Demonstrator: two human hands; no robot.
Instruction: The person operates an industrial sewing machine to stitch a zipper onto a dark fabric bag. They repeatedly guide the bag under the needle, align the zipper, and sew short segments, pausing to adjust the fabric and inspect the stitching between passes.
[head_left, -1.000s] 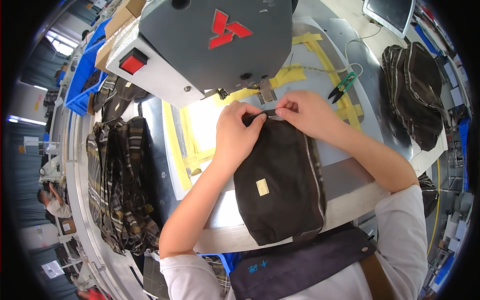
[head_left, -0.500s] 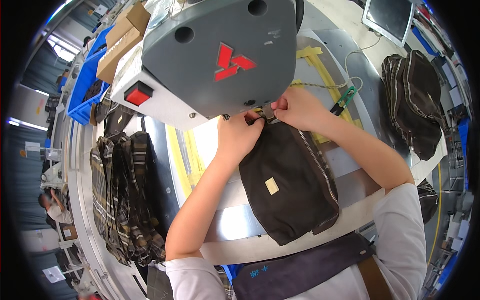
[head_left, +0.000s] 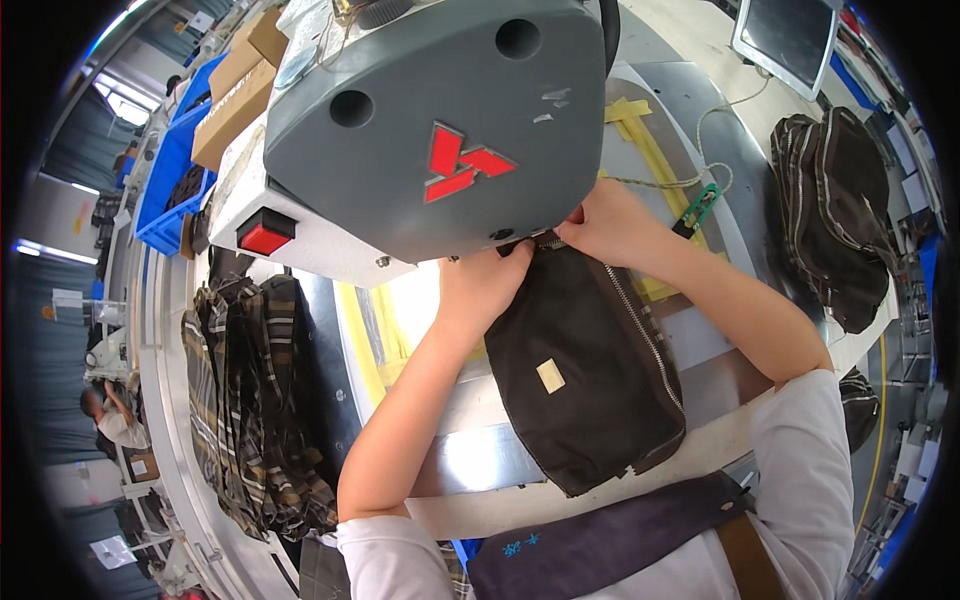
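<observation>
A dark brown fabric bag piece (head_left: 590,420) with a metal zipper along its right side and a small pale label lies lengthwise toward me. Its far end reaches the underside of a grey sewing machine head (head_left: 400,150). My left hand (head_left: 482,285) pinches the left of that far end, thumb on top. At the right of the same end, beside the zipper, my right hand (head_left: 612,225) closes on the fabric. The machine head hides some fingertips and the stitching spot.
Striped fabric pieces (head_left: 255,400) are heaped at the left. Dark zippered bags (head_left: 835,215) are stacked at the right. Green-handled thread snips (head_left: 697,210) lie by a cord near my right hand. A blue bin (head_left: 170,190) and cardboard box (head_left: 235,105) stand far left; a tablet-like screen (head_left: 787,40) is far right.
The view has shifted slightly, so the machine head sits lower and covers more of my fingertips. Both hands keep their hold on the bag piece, which shows little movement.
</observation>
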